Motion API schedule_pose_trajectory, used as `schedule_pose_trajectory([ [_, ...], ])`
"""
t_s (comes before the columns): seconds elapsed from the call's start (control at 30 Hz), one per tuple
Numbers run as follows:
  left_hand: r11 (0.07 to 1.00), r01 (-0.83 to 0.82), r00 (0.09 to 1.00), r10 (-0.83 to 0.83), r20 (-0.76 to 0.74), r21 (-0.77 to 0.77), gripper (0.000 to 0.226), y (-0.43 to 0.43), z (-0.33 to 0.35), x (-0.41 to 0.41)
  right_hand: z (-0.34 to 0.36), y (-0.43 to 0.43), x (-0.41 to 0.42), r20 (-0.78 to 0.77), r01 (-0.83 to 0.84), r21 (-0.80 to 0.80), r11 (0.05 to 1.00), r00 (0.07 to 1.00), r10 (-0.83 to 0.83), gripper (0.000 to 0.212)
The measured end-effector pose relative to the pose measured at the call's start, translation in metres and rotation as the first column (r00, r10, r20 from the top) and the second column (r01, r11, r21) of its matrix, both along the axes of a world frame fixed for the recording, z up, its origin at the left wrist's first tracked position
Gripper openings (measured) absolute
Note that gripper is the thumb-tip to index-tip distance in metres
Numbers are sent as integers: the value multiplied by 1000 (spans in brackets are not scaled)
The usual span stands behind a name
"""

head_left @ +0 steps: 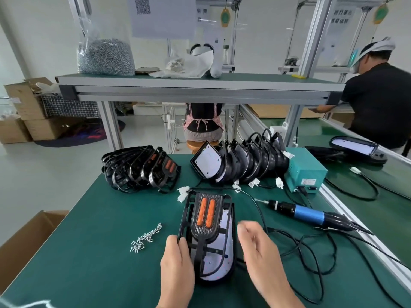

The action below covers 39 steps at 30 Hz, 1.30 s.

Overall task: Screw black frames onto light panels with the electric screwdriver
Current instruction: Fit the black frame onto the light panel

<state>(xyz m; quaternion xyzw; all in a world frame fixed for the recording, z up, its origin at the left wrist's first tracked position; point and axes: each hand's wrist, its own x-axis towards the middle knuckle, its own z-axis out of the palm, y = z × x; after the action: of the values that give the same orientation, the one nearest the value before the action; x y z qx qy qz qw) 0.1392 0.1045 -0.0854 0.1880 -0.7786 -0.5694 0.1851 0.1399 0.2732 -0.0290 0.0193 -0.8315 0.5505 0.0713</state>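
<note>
A black frame (205,221) with two orange reflectors lies on a white light panel (222,261) in the middle of the green table. My left hand (176,261) rests on the frame's left edge, its fingers curled over the rim. My right hand (259,250) hovers just right of the panel, fingers straight and blurred, holding nothing. The electric screwdriver (309,213), blue-bodied with a black cable, lies on the table to the right, tip pointing left. A small heap of screws (145,237) lies left of the frame.
A stack of black frames (140,168) stands at the back left, a row of wired light panels (240,163) at the back right. A teal power box (304,171) sits beside them. A cardboard box (26,238) stands by the table's left edge. Another person works at the far right.
</note>
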Motion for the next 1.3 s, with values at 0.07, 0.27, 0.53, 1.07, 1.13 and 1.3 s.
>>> schedule_pose_trajectory([
  [0.07,1000,17,1000,-17,-17,-11,31,2,2,2,5,-4,-16,19,-58,-36,998,998,59,32],
  [0.27,993,109,992,-111,-62,-36,32,-1,3,8,-10,-17,-45,-48,-20,121,992,999,26,42],
  [0.53,992,117,988,-122,-96,-52,28,-3,0,6,-12,-3,-59,-38,58,216,975,998,-51,45],
  [1.07,984,151,988,-153,-17,-91,23,-4,-8,2,-36,-13,-48,-23,70,553,831,997,-69,53],
  [1.13,984,161,987,-161,-3,-71,23,-3,-6,1,-41,-13,-51,-3,54,487,872,998,-60,68],
  [1.3,985,170,985,-171,39,12,30,-6,-4,-4,-42,-9,-57,54,-38,429,902,998,17,62],
])
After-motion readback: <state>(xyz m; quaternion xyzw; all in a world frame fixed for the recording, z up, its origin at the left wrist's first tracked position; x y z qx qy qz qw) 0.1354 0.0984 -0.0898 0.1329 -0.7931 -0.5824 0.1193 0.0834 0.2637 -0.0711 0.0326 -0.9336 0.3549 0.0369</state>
